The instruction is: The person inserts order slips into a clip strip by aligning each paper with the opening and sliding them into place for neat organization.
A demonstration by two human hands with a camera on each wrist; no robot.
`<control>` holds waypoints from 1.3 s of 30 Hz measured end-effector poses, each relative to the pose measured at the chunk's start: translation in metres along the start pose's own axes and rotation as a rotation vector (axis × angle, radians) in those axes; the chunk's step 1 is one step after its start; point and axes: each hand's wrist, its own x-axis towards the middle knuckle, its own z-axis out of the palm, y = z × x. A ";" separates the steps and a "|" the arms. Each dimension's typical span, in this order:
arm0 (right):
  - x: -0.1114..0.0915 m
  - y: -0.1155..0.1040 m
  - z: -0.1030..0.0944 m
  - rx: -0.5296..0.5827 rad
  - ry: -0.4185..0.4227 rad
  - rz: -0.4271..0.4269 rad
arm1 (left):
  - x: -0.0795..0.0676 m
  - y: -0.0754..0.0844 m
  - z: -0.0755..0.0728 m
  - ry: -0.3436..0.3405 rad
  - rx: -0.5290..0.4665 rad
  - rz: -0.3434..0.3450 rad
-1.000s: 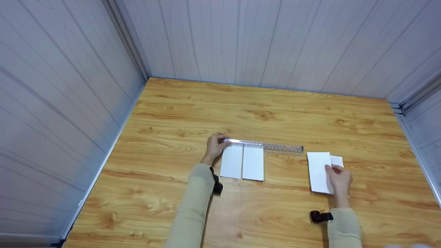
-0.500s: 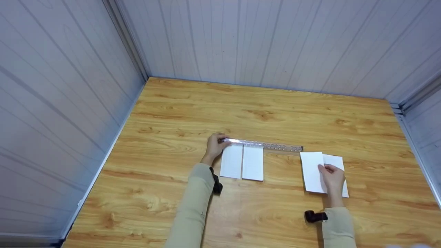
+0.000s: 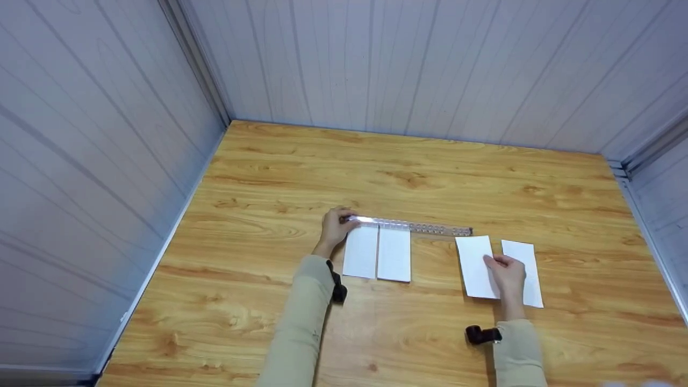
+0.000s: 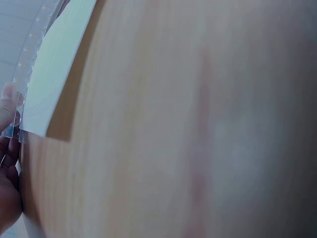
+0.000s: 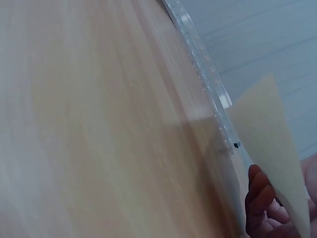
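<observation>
My left hand [image 3: 334, 231] pinches the left end of a clear plastic strip [image 3: 438, 229] with a row of round marks along it. Two white paper cards [image 3: 360, 251] hang side by side from its left half, a narrow gap between them. In the left wrist view, thumb and fingers lie on opposite faces of the strip [image 4: 26, 67], just past the card's corner. My right hand [image 3: 508, 274] pinches another white card [image 3: 477, 266] by its right side, thumb on top. In the right wrist view this card [image 5: 270, 144] is raised near the strip's dark-tipped end [image 5: 229, 134].
One more white card [image 3: 524, 269] lies on the wood-grain table [image 3: 408, 333], partly behind my right hand. Pale panel walls [image 3: 344, 64] stand along the back and sides. Each wrist wears a black camera [image 3: 338, 287].
My right hand has carried its card leftward, off the other white card, towards the strip's right end; a gap now shows between the two cards. My left hand and the strip stay in place.
</observation>
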 end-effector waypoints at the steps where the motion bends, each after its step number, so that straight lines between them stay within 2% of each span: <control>1: 0.000 -0.001 0.001 0.001 -0.004 0.000 | 0.000 0.000 0.000 0.000 0.004 0.002; 18: -0.003 -0.004 0.010 -0.028 -0.061 0.005 | 0.000 0.001 -0.001 0.013 0.018 -0.002; 25: 0.001 -0.005 0.009 -0.050 -0.098 0.045 | 0.000 0.003 -0.001 0.003 0.023 -0.030; 33: 0.004 -0.008 0.008 -0.074 -0.133 0.050 | -0.001 0.002 -0.001 -0.003 -0.037 0.040; 39: 0.007 -0.010 0.009 -0.091 -0.158 0.066 | 0.000 0.001 0.000 0.003 -0.010 0.027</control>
